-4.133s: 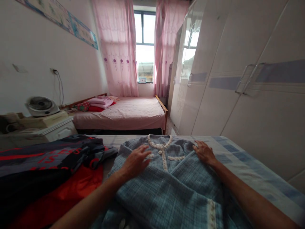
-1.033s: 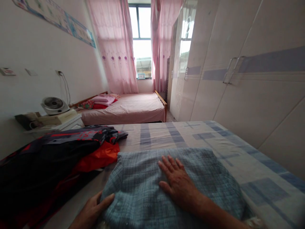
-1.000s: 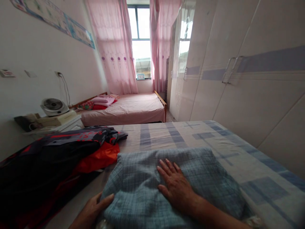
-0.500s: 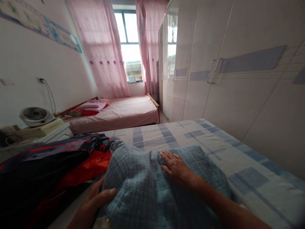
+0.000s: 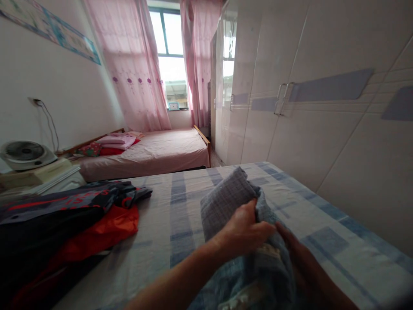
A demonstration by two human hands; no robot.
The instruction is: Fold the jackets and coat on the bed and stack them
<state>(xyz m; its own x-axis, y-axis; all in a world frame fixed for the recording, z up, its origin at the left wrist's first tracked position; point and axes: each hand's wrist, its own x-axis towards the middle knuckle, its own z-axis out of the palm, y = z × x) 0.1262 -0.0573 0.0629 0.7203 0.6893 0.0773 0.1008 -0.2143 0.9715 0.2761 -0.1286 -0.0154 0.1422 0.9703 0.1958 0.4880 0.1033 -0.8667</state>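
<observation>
A blue-grey checked cloth garment point(image 5: 226, 200) is bunched and doubled over on the near bed, its folded end standing up from the sheet. My left hand point(image 5: 245, 228) reaches across from the left and grips the fold, thumb on the near side and fingers curled over the top. Against the garment's right side lies my right hand point(image 5: 292, 247), dim and partly behind the cloth; its fingers press on the fabric. Pale strips or trim show on the garment below my left hand.
Dark and red-orange clothes point(image 5: 109, 224) lie in a heap on the left of the patterned bed sheet point(image 5: 155, 245). Beyond are a pink bed point(image 5: 155, 153), a fan point(image 5: 27, 153) on a cabinet, and a tall white wardrobe point(image 5: 290, 142) along the right.
The garment was spread out with both hands resting on it; now it is folded over and gathered towards the right. My left hand has moved right and closed on it.
</observation>
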